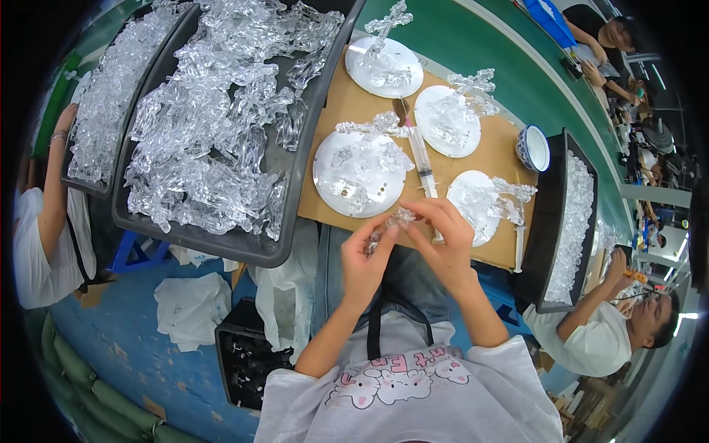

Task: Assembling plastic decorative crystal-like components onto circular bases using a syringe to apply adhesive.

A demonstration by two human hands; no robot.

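Note:
My left hand [365,258] and my right hand [447,235] meet above my lap at the near edge of a brown cardboard sheet [306,203]. Between their fingertips they grip a small clear plastic piece [401,217]; its exact shape is partly hidden by the fingers. Just beyond my hands stands a white round plate [325,188] carrying clear plastic parts, and to the right is another white disc [459,193] with similar parts. A syringe [422,159] lies between the discs, its plunger end close to my right hand.
At left, a large black tray [277,251] holds heaped clear plastic parts. Two more loaded discs lie farther back. A blue-and-white bowl [533,148] and a black bin [548,221] of clear pieces stand right. A second syringe [519,247] lies there. Co-workers sit on both sides.

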